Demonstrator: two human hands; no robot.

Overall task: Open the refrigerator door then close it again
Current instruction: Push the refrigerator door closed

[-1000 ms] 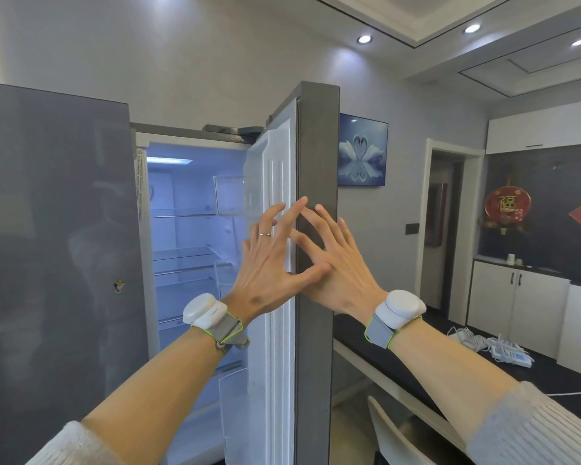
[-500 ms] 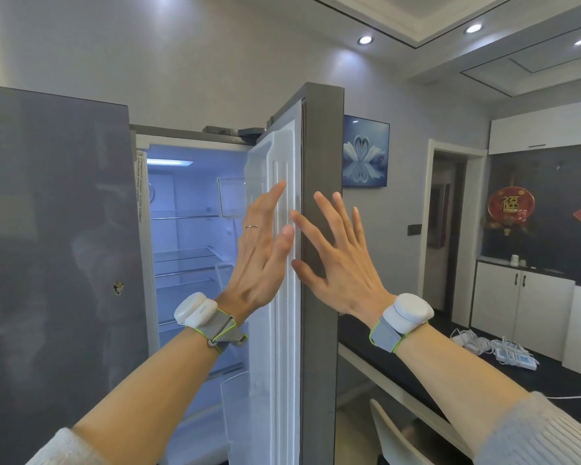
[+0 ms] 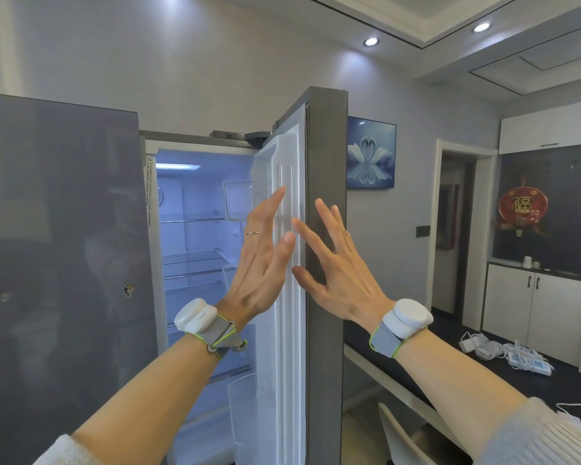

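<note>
The right refrigerator door (image 3: pixel 326 330) stands wide open, its grey edge facing me and its white inner liner to the left. The lit interior (image 3: pixel 195 236) shows glass shelves. My left hand (image 3: pixel 262 260) is raised flat in front of the inner liner, fingers together, holding nothing. My right hand (image 3: pixel 336 263) is spread over the door's grey edge, fingers apart, empty; whether it touches the door is unclear. The left door (image 3: pixel 57 263) is closed, dark and glossy.
A dark counter (image 3: pixel 450 374) runs along the right with white cables and a power strip (image 3: pixel 510 354). A white chair back (image 3: pixel 403 437) sits below it. White cabinets (image 3: pixel 537 310), a doorway (image 3: pixel 457 229) and a swan picture (image 3: pixel 371 152) lie beyond.
My hands have parted: a second ago they overlapped on the door edge, now the left has shifted left over the inner liner and the right sits apart. The door seems slightly nearer.
</note>
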